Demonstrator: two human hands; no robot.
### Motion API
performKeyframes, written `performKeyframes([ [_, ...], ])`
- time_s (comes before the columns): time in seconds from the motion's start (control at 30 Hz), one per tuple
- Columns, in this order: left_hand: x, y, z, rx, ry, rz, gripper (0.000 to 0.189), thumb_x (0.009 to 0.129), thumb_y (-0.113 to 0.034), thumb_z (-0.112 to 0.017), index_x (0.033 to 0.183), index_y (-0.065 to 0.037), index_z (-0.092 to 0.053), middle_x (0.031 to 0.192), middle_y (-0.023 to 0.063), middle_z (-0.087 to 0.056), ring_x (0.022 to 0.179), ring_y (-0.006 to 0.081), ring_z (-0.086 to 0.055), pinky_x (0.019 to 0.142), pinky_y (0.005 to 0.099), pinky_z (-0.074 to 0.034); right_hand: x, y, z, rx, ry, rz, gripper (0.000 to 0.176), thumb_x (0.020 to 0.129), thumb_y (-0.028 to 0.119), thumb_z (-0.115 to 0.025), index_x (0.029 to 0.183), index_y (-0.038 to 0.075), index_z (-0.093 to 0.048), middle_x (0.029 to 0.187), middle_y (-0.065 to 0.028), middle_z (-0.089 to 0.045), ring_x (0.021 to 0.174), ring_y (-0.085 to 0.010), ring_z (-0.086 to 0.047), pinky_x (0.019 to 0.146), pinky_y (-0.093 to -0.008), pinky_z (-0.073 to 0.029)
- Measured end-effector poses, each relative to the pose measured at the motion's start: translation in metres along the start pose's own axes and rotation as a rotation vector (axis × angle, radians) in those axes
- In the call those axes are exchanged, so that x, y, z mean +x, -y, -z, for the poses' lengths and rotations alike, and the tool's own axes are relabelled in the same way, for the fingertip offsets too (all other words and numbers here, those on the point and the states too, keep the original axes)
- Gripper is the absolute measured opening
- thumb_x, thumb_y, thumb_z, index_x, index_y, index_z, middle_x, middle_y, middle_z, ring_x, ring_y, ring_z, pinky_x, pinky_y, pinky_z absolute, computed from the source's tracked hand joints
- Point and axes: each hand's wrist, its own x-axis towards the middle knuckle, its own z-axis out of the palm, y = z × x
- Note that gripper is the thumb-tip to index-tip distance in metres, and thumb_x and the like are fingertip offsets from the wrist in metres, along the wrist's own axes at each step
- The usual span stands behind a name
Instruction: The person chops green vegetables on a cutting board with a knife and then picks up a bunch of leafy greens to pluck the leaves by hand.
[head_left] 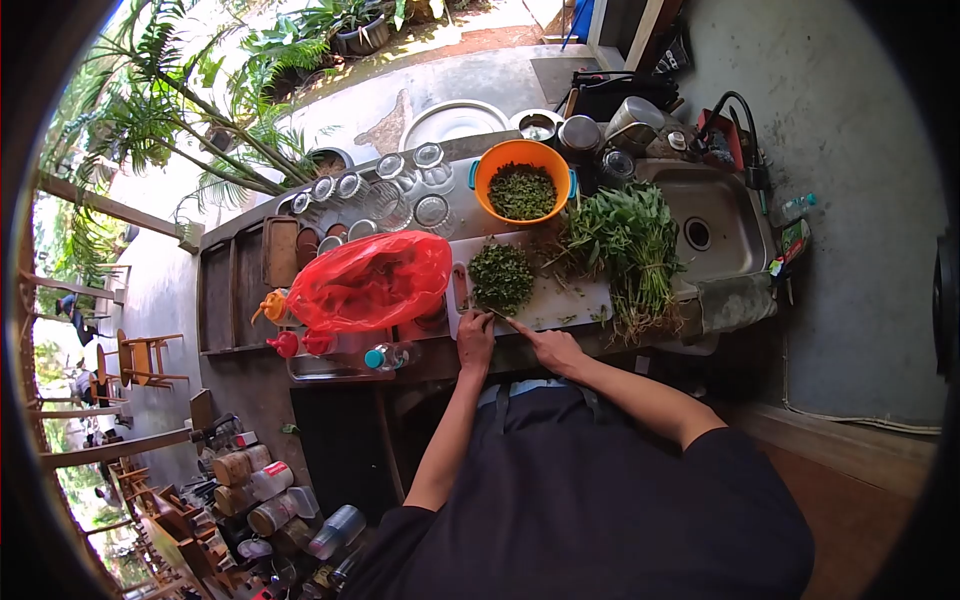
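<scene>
My left hand (475,335) is closed at the front edge of the white cutting board (585,297), its fingertips by a pile of chopped greens (502,277). My right hand (553,350) is wrapped round the handle of a knife (515,323), whose blade points toward my left hand. What my left fingers pinch is too small to make out. Behind the board an orange colander (484,172) holds more chopped greens. A large bunch of leafy stems with roots (640,262) lies at the board's right end.
A red plastic bag (372,285) fills the left of the counter, with a bottle with a teal cap (390,357) in front. Upturned glasses (390,200) stand behind it. A metal sink (735,215) is at the right, beside a black faucet (755,150).
</scene>
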Motion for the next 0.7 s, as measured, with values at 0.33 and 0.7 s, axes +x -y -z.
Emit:
performKeyframes([
  [0.33, -0.005, 0.000, 0.002, 0.049, -0.043, -0.076, 0.015, 0.083, -0.004, -0.069, 0.097, -0.002, -0.075, 0.094, 0.0126, -0.066, 0.092, 0.0318, -0.064, 0.083, 0.0409, -0.051, 0.003, 0.003, 0.001, -0.047, -0.006, -0.003, 0.082, 0.092, 0.014, -0.048, 0.157, 0.045, -0.010, 0.081, -0.0226, -0.068, 0.073, -0.0413, -0.068, 0.070, -0.0535, -0.055],
  [0.7, 0.002, 0.001, -0.001, -0.001, -0.009, -0.022, 0.011, 0.083, -0.007, -0.070, 0.092, -0.003, -0.074, 0.092, 0.0132, -0.066, 0.093, 0.0324, -0.063, 0.084, 0.0417, -0.051, -0.017, 0.005, 0.043, -0.065, 0.104, -0.021, 0.073, 0.094, 0.016, -0.046, 0.157, 0.038, -0.017, 0.082, -0.0232, -0.068, 0.075, -0.0416, -0.067, 0.072, -0.0531, -0.054],
])
